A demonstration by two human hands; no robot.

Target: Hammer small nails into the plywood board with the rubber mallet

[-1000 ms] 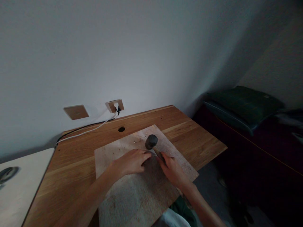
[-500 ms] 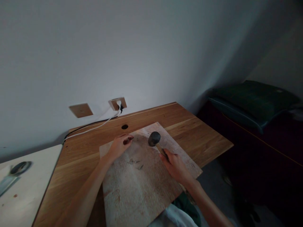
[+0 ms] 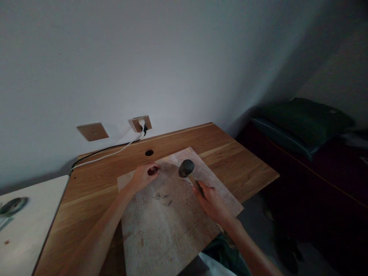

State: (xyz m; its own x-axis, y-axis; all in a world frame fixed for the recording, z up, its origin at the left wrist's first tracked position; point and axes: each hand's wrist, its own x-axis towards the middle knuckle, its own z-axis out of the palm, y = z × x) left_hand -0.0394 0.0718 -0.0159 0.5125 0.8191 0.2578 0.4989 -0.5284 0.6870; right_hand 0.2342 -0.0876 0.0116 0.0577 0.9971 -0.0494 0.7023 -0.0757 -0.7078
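Note:
A worn plywood board (image 3: pixel 172 226) lies on a wooden desk (image 3: pixel 230 161). My right hand (image 3: pixel 211 203) is closed round the wooden handle of a mallet with a dark head (image 3: pixel 186 168), which rests low over the board's far part. My left hand (image 3: pixel 143 176) sits near the board's far left corner, fingers curled in a pinch on something small that I cannot make out. A few small nails (image 3: pixel 164 197) lie loose on the board between my hands.
A round cable hole (image 3: pixel 149 153) is in the desk behind the board. A white cable (image 3: pixel 115 153) runs to a wall socket (image 3: pixel 140 124). A pale table (image 3: pixel 25 230) stands at the left. A dark bed with a cushion (image 3: pixel 299 122) is at the right.
My left hand moved from beside the mallet head to the board's far left corner, uncovering the loose nails. The right hand and mallet barely shifted.

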